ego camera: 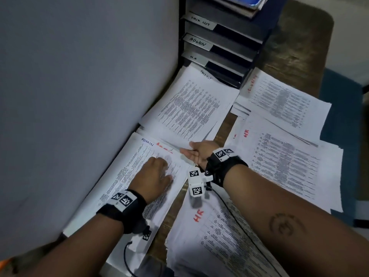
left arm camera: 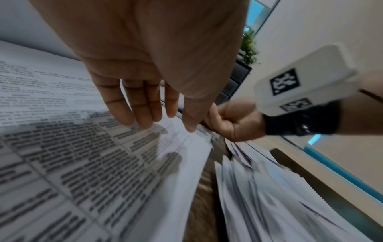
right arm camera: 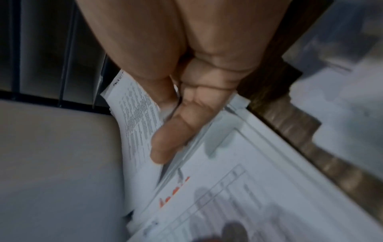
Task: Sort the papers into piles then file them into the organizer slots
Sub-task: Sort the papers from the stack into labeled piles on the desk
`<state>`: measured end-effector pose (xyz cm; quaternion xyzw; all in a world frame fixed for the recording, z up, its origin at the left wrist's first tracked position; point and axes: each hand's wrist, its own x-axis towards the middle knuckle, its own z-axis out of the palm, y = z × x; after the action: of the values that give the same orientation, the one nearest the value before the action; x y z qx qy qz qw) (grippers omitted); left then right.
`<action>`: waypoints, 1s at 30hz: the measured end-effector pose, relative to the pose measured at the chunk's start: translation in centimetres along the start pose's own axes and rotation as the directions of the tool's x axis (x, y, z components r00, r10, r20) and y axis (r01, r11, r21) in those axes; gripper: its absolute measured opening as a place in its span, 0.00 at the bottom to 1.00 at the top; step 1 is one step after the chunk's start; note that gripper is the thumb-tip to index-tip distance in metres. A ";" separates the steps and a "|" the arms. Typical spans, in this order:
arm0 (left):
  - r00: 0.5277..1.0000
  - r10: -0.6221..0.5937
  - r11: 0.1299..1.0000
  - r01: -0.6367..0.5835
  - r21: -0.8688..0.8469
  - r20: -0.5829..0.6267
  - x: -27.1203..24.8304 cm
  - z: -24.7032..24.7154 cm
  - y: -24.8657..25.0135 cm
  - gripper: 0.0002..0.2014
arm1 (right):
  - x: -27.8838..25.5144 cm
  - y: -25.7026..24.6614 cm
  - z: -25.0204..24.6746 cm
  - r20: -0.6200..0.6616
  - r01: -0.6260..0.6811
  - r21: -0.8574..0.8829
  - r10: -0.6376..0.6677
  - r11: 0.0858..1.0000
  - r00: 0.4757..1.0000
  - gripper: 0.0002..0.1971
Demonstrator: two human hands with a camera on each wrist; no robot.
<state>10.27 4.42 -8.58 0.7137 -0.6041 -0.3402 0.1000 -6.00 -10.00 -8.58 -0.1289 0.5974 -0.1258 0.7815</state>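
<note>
printed papers (ego camera: 189,108), handwritten ADMIN, HR headings

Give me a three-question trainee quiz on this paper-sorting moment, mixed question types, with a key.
1. True or false: the left hand lies flat, fingers straight, on the ADMIN pile.
2. Multiple choice: the right hand pinches
A. the edge of some sheets at the far end of the ADMIN pile
B. an organizer label
C. the cable
3. Fill in: the red lettering on the pile nearest the person, right of the ADMIN pile, reads ____.

Key: 1 true; 2 A; 3 HR
</note>
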 end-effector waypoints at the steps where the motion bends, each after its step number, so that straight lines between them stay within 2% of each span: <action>1: 0.999 0.006 1.000 -0.006 0.017 0.042 -0.4 0.3 0.5 0.13 | -0.5 0.0 0.3 -0.017 -0.020 -0.165 0.018 0.986 1.000 0.16; 2: 0.995 -0.004 0.999 0.000 0.040 0.097 -0.8 0.6 0.9 0.13 | -0.7 -0.2 0.0 -0.026 -0.016 -0.356 0.008 0.934 1.000 0.20; 3: 0.987 -0.020 0.998 0.009 0.067 0.159 -1.3 1.0 1.4 0.14 | -1.3 -0.3 -0.4 -0.053 0.019 -0.529 -0.056 0.848 0.997 0.22; 5: 0.957 -0.077 0.988 0.036 0.148 0.279 -2.2 1.9 2.3 0.19 | -2.5 -0.3 -2.3 -0.061 0.144 -0.738 -0.277 0.660 0.959 0.18; 6: 0.940 -0.106 0.980 0.043 0.196 0.325 -2.4 2.2 2.7 0.22 | -3.1 -0.1 -3.5 -0.020 0.205 -0.802 -0.369 0.561 0.929 0.16; 8: 0.908 -0.148 0.963 0.041 0.267 0.393 -2.8 2.7 3.4 0.25 | -4.5 0.6 -6.2 0.055 0.243 -0.877 -0.417 0.414 0.907 0.13; 10: 0.887 -0.159 0.955 0.026 0.297 0.435 -3.2 3.2 4.1 0.31 | -5.3 1.6 -9.1 0.087 0.216 -0.938 -0.418 0.271 0.904 0.10; 11: 0.879 -0.157 0.950 0.008 0.314 0.451 -3.4 3.5 4.6 0.33 | -5.7 2.1 -10.3 0.105 0.190 -0.967 -0.418 0.168 0.902 0.10; 13: 0.865 -0.160 0.945 -0.005 0.327 0.475 -4.0 4.0 5.3 0.31 | -6.5 3.2 -12.2 0.147 0.156 -0.988 -0.405 -0.011 0.902 0.13; 15: 0.856 -0.187 0.944 0.021 0.329 0.482 -4.6 4.5 5.6 0.30 | -7.2 4.4 -13.9 0.151 0.158 -0.987 -0.373 -0.012 0.916 0.13; 21: 0.871 -0.213 0.977 0.182 0.112 0.443 -5.0 5.3 5.4 0.17 | -8.9 7.2 -17.1 0.141 0.229 -0.961 -0.438 0.154 0.888 0.10; 25: 0.890 -0.230 0.973 0.198 0.119 0.393 -5.3 5.1 5.3 0.17 | -9.5 8.3 -18.0 0.137 0.283 -0.922 -0.458 0.266 0.878 0.11; 28: 0.910 -0.218 0.974 0.184 0.129 0.353 -5.5 4.4 5.0 0.20 | -9.6 8.8 -18.1 0.135 0.284 -0.917 -0.453 0.278 0.881 0.16; 30: 0.933 -0.182 0.977 0.135 0.167 0.311 -6.0 4.0 4.8 0.17 | -10.0 9.0 -17.9 0.137 0.272 -0.928 -0.447 0.253 0.884 0.20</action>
<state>3.78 9.87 -6.78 0.6998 -0.5755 -0.4156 -0.0799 -25.46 0.97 -7.26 -0.6712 0.5729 0.0513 0.4676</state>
